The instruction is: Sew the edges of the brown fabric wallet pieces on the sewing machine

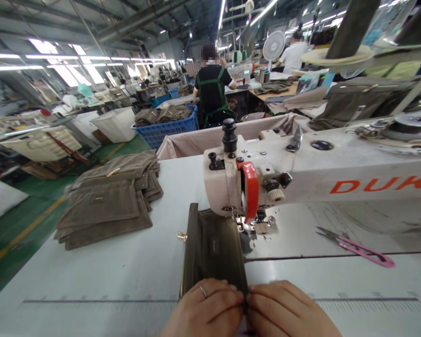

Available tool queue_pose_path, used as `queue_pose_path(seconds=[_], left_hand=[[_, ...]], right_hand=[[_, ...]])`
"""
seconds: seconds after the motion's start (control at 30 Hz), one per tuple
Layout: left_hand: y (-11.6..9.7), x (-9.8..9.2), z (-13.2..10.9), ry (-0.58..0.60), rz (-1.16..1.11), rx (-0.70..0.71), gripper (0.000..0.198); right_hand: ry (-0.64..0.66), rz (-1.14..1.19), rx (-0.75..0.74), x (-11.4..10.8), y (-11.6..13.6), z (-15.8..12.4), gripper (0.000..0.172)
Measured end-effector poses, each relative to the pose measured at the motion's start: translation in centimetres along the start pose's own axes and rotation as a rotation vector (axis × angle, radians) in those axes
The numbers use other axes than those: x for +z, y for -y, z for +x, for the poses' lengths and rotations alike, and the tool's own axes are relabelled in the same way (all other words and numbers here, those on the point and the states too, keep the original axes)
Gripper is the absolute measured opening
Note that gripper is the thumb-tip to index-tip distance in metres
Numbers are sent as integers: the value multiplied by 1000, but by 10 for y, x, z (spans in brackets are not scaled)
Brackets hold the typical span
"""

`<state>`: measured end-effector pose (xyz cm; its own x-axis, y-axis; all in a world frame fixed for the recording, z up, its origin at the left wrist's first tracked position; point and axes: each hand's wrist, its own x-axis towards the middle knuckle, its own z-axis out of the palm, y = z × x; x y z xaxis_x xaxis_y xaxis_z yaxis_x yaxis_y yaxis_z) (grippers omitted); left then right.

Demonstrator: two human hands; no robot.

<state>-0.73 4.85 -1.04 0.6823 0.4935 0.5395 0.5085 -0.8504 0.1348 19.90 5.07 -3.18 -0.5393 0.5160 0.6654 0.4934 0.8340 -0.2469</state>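
Observation:
An olive-green fabric pouch with a gold zipper pull lies flat on the sewing table, its far end under the presser foot of the white sewing machine. My left hand, wearing a ring, presses on the pouch's near edge with its fingers together and curled. Beside it, touching fingertip to fingertip, my right hand pinches the same edge at the right corner. Both hands sit at the bottom of the view.
A stack of matching olive pouches lies at the left of the table. Pink thread snips rest to the right of the needle. A person in black stands at a far workstation beside a blue crate of fabric.

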Motion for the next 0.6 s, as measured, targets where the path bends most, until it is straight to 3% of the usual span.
queue_pose_path(seconds=[0.37,0.6], left_hand=[[25,2,12,254,-124,-92,21],[42,-4,27,240,-139,-109,22]], right_hand=[[81,24,2,-6,-20,16,36],[202,65,87,-2,-31,26,22]])
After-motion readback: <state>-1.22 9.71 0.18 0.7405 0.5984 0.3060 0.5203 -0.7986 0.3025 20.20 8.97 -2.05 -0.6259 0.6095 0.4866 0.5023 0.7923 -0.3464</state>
